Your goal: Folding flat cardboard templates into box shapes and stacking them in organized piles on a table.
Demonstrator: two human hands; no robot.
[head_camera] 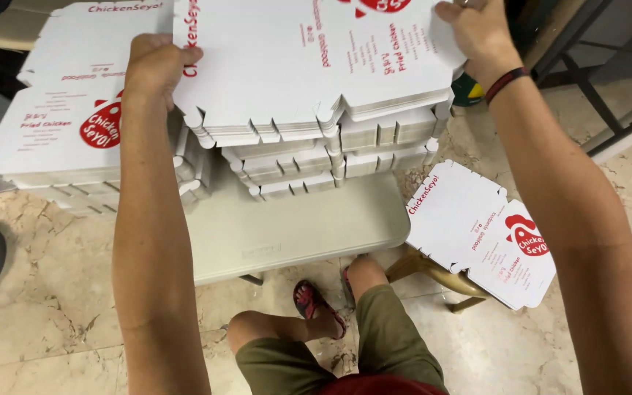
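Item one: a flat, unfolded white cardboard box blank with red printing (309, 58). We hold it at the top of the middle stack, its long axis running left to right across our view, its notched tab edge pointing toward us and its far edge running out of the top of the picture. It lies roughly level, lifted slightly off the sheets below.

Our left hand (156, 64) is curled over the blank's left edge, fingers wrapped on the card. Our right hand (477, 29) clasps the right edge near the far corner, fingers folded around the card; a dark band (505, 82) circles that wrist.

Item two: the middle stack of identical white flat box blanks (330, 157), directly under the held sheet, resting on a beige plastic folding table (294, 234).

Item three: a second stack of the same white blanks (67, 139), just to the left, touching the middle stack.

Item four: one loose white box blank (477, 234), tilted, lying on a wooden stool to the right of the table, well apart from both hands.

Item five: the marble-patterned tile floor (45, 292) beneath, with our knees in olive shorts (389, 344) and a red sandal (314, 303).
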